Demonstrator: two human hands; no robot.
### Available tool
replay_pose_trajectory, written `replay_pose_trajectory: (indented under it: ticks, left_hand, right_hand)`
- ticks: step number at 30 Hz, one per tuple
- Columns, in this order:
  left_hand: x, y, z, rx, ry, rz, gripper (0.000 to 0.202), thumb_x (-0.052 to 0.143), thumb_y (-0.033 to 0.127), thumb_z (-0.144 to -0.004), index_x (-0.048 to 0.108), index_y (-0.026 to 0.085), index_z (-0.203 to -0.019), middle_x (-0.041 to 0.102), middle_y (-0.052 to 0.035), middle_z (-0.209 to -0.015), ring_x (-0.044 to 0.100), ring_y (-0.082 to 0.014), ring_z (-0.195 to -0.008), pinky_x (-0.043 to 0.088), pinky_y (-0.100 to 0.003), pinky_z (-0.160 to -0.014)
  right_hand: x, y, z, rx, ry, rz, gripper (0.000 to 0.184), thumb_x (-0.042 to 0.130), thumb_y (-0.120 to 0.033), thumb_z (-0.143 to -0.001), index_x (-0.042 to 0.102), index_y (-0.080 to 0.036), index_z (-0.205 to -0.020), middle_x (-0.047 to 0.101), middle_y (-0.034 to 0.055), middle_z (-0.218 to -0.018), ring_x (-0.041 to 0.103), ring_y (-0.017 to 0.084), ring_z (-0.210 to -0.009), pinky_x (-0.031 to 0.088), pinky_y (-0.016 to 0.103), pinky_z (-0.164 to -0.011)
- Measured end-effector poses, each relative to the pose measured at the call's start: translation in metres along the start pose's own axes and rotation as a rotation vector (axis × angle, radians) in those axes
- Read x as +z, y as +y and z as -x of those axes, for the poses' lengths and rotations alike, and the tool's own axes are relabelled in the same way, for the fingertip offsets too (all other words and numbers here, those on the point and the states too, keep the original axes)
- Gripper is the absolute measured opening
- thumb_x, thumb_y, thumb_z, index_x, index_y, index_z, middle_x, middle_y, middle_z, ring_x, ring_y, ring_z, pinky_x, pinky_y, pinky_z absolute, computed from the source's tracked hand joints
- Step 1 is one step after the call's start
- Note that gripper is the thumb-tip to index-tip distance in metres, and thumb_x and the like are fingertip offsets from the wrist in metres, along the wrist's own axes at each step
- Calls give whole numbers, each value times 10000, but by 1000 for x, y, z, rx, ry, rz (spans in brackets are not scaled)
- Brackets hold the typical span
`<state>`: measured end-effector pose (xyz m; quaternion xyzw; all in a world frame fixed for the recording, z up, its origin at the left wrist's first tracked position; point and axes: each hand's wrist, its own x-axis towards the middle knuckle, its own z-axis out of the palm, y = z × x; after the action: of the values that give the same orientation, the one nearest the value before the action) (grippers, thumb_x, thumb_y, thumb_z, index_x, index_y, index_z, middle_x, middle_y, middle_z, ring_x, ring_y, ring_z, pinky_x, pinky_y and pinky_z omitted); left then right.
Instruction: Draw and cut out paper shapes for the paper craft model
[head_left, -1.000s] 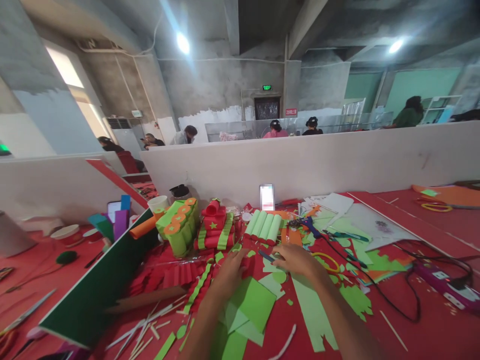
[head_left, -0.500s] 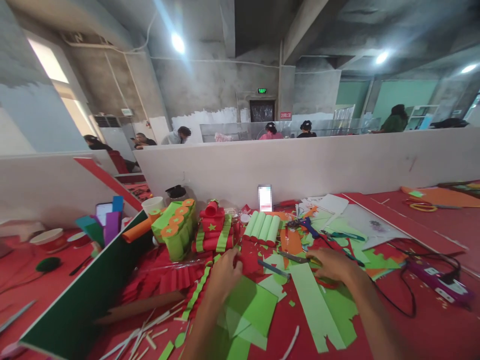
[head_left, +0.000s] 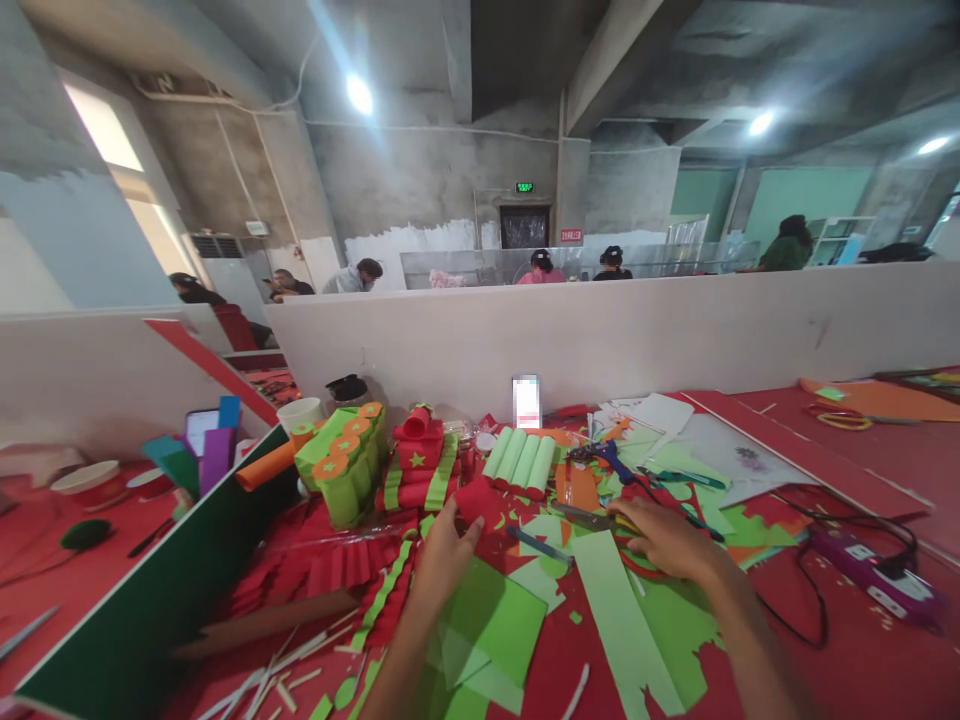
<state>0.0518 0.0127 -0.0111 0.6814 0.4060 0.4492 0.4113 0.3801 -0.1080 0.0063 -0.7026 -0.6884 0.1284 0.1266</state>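
In the head view, a green lit sign (head_left: pixel 523 187) hangs above a dark door, and a red sign (head_left: pixel 571 236) carries white characters; both are too small to read surely. The screen of the phone (head_left: pixel 527 402), upright at the far edge of the red table (head_left: pixel 553 655), is blurred out.

The left hand (head_left: pixel 448 545) is half closed, thumb and fingers pinching a small, smooth red sheet (head_left: pixel 474 500) mid-table. The right hand (head_left: pixel 664 538) curls round the yellow-and-orange handles of scissors (head_left: pixel 589 516), their dark blades pointing left. Between the hands lies a slim blue-grey tool (head_left: pixel 538 546).

Nearer the table's front edge are a flat green square (head_left: pixel 506 610) and a long pale-green strip (head_left: pixel 626 625), notched at its near end. Toward the far edge sit smooth pale-green rolls (head_left: pixel 519 460) with red ends, a star-marked red bundle (head_left: pixel 418 465) with wavy green bands, and a blue glue gun (head_left: pixel 611 458).
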Motion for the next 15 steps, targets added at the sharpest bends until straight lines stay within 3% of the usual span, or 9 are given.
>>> replay_pose_trajectory:
  ticks: [3,8,12,15]
  left_hand:
    - [1,3,0,-63,-31,167,356,666,425,-750,615,141,-959,717,-92,-855,686,-259,-830,548,-365,-754]
    - [2,15,4,-62,17,225,353,701,486,-731,640,147,-811,681,-52,-701,648,-223,-698,514,-311,-641]
    - [6,22,5,-76,54,255,354,715,493,-715,629,151,-742,650,-25,-642,597,-174,-600,468,-264,-562]
    - [9,24,6,-103,108,297,366,761,473,-666,632,146,-766,659,-23,-649,595,-167,-596,466,-257,-559]
  right_hand:
    - [-10,1,1,21,39,8,514,548,-139,-806,544,-288,-1298,606,109,-1266,582,287,-1145,445,336,-902]
    - [-26,-14,3,1,219,-79,486,467,-162,-855,481,-282,-1326,567,111,-1319,586,278,-1130,456,340,-874]
    - [-40,-48,-2,-13,257,-337,431,477,-250,-886,453,-280,-1315,651,84,-1135,633,255,-990,481,348,-821]
    - [-39,-81,-14,-175,206,-649,525,577,-337,-862,408,-261,-1353,636,63,-1090,615,229,-974,486,337,-847]
